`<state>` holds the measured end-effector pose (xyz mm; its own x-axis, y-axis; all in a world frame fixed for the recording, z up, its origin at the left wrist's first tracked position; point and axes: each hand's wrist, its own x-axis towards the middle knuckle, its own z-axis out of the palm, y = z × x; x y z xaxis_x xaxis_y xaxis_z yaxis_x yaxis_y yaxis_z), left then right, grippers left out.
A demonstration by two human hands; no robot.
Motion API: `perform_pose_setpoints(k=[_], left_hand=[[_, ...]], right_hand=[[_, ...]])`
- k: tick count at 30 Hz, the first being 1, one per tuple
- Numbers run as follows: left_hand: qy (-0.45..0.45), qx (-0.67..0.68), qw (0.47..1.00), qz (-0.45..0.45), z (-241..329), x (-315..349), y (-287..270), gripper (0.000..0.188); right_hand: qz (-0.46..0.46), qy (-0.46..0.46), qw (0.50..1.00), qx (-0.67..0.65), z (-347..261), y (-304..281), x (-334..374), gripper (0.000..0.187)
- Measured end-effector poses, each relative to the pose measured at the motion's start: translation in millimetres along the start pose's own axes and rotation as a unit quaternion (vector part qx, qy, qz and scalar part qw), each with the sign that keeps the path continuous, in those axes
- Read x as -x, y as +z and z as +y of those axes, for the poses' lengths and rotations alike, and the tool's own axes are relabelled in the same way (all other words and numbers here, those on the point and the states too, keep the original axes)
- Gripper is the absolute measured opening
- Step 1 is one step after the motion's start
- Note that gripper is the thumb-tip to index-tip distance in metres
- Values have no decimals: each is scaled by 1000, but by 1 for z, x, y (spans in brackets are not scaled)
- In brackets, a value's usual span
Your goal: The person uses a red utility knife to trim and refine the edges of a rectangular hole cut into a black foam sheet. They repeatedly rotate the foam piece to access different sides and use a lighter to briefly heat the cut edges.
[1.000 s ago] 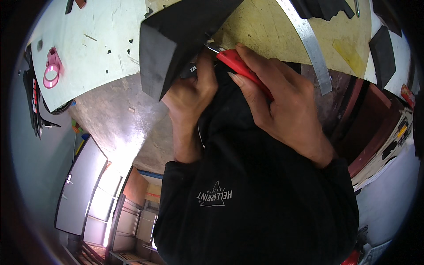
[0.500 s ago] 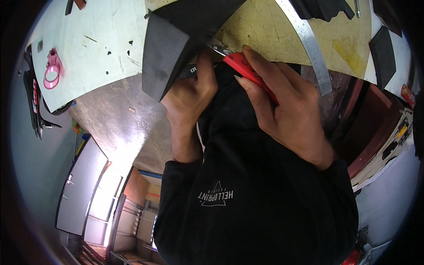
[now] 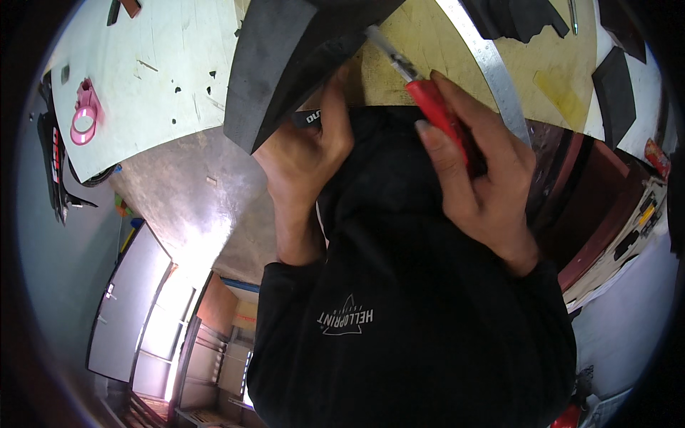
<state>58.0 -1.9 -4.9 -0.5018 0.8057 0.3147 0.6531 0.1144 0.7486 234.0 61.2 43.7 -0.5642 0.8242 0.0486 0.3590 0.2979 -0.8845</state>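
Note:
My left hand (image 3: 307, 153) is closed on the underside of a large angular black piece that looks like foam (image 3: 267, 64); its fingertips are hidden beneath it. The piece is tilted over the table's near edge. In my right hand (image 3: 489, 167) is a red-handled cutter knife (image 3: 435, 107), gripped between thumb and fingers. Its metal end and blurred blade point up and left, with the tip at the right edge of the black piece; I cannot tell if they touch.
A curved-looking steel ruler (image 3: 485, 60) lies on the yellowish cutting surface (image 3: 421, 39) at right. Black offcuts (image 3: 510, 16) and a black foam panel (image 3: 614, 96) are beyond it. A pink tape dispenser (image 3: 84, 118) and small black scraps are on the white tabletop (image 3: 160, 93) at left.
My right hand has drawn right and slightly down, the knife turning more upright and its blade coming into view. The black piece has shifted slightly up and left in my left hand.

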Motion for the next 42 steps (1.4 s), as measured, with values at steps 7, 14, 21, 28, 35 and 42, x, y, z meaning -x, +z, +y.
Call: perform_pose_setpoints(k=[7, 14, 21, 28, 35, 42], left_hand=[[62, -8, 997, 54, -12, -3, 7, 24], [42, -11, 999, 26, -6, -4, 6, 26], [-179, 262, 948, 5, 12, -4, -6, 21], [-234, 455, 856, -78, 38, -4, -22, 26], [-146, 331, 924, 125, 46, 0, -5, 44], [-58, 58, 994, -74, 51, -1, -31, 33]], right_hand=[[-100, 58, 989, -95, 5, -2, -3, 33], [-54, 26, 998, -8, 3, 5, -2, 34], [-25, 24, 997, -63, 16, -20, 2, 38], [90, 170, 921, -338, 16, -3, -20, 35], [31, 230, 928, -292, 11, -4, -26, 37], [70, 59, 972, -217, 16, 2, -19, 43]])
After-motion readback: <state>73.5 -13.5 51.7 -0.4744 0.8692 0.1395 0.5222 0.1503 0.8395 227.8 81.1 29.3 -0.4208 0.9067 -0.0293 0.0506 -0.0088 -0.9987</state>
